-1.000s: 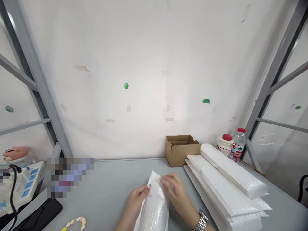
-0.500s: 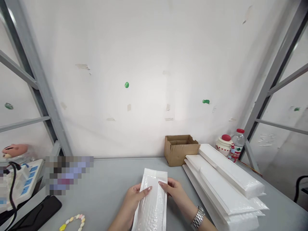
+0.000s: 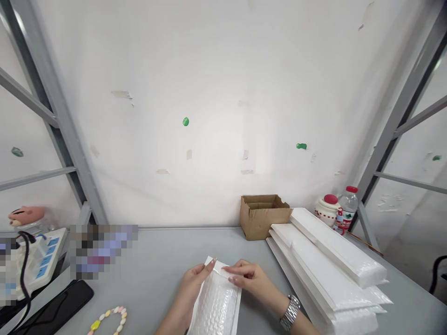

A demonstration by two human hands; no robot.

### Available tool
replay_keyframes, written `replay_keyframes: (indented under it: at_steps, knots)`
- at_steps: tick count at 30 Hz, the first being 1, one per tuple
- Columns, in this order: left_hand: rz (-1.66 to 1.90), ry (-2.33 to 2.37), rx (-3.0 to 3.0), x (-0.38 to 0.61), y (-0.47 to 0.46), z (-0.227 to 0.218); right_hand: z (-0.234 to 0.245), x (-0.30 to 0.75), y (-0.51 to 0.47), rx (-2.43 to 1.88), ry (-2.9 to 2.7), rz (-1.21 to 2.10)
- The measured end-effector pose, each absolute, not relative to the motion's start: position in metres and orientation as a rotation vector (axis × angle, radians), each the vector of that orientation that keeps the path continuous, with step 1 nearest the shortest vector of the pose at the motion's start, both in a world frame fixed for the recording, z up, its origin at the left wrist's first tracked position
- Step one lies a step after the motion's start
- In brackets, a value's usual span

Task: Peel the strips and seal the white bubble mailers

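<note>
A white bubble mailer (image 3: pixel 218 302) is held upright in front of me, its lower end cut off by the frame. My left hand (image 3: pixel 193 286) grips its upper left edge, thumb on the front near the top. On the other side my right hand (image 3: pixel 249 279), with a metal watch (image 3: pixel 290 312) on the wrist, has its fingers closed at the upper right of the mailer, by the top flap. The flap looks folded over toward the front. To the right lies a stack of white bubble mailers (image 3: pixel 328 270).
An open cardboard box (image 3: pixel 267 223) stands against the wall. Behind the stack are a white jar (image 3: pixel 327 211) with a red lid and a plastic bottle (image 3: pixel 348 207). At left lie a black phone (image 3: pixel 57 309), a bead bracelet (image 3: pixel 122 321) and a power strip (image 3: pixel 45 260).
The mailer's top has come down and its flap now appears folded. My left thumb has moved up to the top edge, and my right fingers have shifted onto the flap area.
</note>
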State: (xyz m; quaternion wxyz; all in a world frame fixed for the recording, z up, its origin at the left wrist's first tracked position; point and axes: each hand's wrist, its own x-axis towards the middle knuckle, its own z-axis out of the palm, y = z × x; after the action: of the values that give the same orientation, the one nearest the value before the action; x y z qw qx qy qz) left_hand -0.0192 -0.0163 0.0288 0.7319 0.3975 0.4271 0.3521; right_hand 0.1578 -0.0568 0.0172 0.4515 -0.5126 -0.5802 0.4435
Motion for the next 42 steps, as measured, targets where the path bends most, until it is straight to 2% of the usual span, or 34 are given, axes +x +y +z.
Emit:
replay_keyframes:
  at_steps: [5,11,16,19,22,24,28,34,38,42]
  knots:
    - [0.826,0.883,0.848,-0.018,-0.016,0.023,0.012,0.151,-0.053,-1.198,-1.040,1.180]
    - [1.202,1.009,0.507,-0.022,-0.007,0.015,0.025,0.146,-0.073,-0.946,-1.118,1.854]
    - [1.463,1.108,0.277,-0.034,0.010,0.012,0.033,0.162,-0.072,-1.014,-1.176,2.073]
    - [1.479,1.086,0.342,-0.039,0.016,0.011,0.033,0.172,-0.063,-1.045,-0.921,1.804]
    - [1.321,1.032,0.409,-0.038,0.017,0.011,0.034,0.177,-0.056,-0.946,-0.604,1.422]
    - [1.195,1.022,0.440,-0.035,0.015,0.011,0.034,0.177,-0.054,-0.899,-0.495,1.297]
    - [1.129,1.043,0.467,-0.031,0.012,0.009,0.034,0.172,-0.056,-0.884,-0.560,1.237]
    - [1.171,0.970,0.518,-0.024,0.008,0.006,0.033,0.160,-0.062,-0.679,-0.982,1.286]
    - [1.158,0.926,0.632,-0.015,-0.001,0.008,0.025,0.151,-0.061,-0.759,-1.079,1.110]
    - [0.846,0.833,0.869,-0.004,-0.012,0.004,0.020,0.147,-0.062,-0.972,-1.096,1.017]
